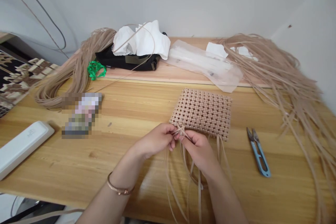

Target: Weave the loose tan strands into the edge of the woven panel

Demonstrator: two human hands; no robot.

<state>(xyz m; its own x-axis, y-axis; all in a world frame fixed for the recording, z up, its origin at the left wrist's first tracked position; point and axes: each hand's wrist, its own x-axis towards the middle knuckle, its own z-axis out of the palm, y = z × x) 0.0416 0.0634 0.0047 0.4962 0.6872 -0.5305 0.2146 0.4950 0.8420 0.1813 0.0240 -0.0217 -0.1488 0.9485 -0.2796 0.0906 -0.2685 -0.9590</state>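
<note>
Nearest me: both forearms [110, 203] come in from the bottom edge of the head view, cut off by the frame, with a rose-gold bangle [119, 189] on the left wrist.
Left hand: the left hand [154, 140], at lower centre, is closed on the crossed strips [181, 130], thumb and fingers pinching them.
Right hand: the right hand [201, 152] pinches the same crossing from the other side, its fingers curled in and nearly touching the left hand.
Woven panel: the woven panel [201, 112] lies flat on the wooden table [78, 168], just above both hands, its lower edge touching them.
Hanging strips: the hanging strips [189, 182] trail from the panel's lower edge, past the table's near edge as far as I can see.
Right of centre: thread snips [258, 152] with blue handles lie shut.
Left side: a white case [23, 148] sits at the table's edge, beside a pixelated item [82, 114] I can't make out.
Far side: a coil of tan strips [73, 80] at upper left, a black bag [126, 59] under white tissue [141, 40], and a plastic sleeve [204, 64].
Hard to see: my view of the crossing is mostly blocked by fingertips.
</note>
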